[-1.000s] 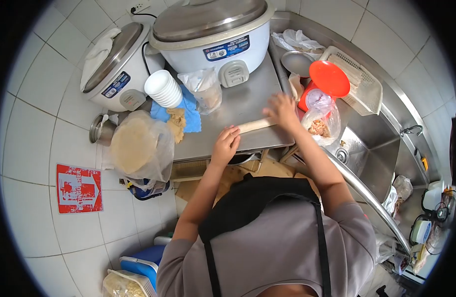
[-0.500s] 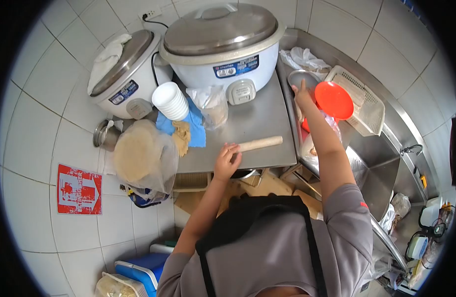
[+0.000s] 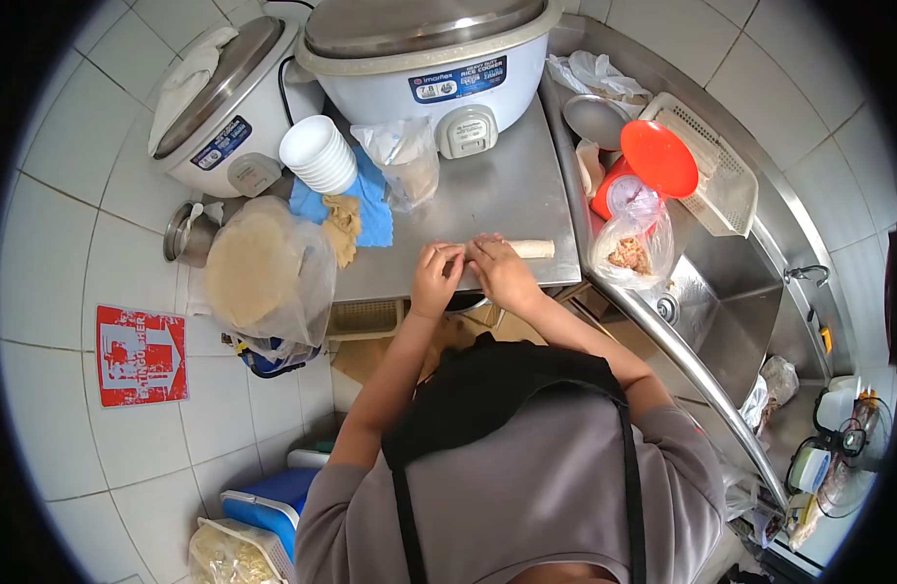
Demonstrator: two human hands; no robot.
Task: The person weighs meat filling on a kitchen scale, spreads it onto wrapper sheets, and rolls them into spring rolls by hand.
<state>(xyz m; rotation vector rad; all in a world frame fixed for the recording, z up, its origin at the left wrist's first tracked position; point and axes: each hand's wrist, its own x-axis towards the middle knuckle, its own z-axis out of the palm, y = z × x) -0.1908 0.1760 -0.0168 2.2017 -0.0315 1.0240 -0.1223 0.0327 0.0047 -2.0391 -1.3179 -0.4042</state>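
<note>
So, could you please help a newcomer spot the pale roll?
From the larger rice cooker, go down the steel counter towards its front edge. There the left hand and right hand touch the pale roll; unlike the crumpled tan cloth nearby, it is long, slim and straight.

Steel tbl w/ roll, cooker

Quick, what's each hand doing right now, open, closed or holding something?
Left hand: curled at the left end of the pale roll; grip cannot be told.
Right hand: over the roll; grip cannot be told.
</note>
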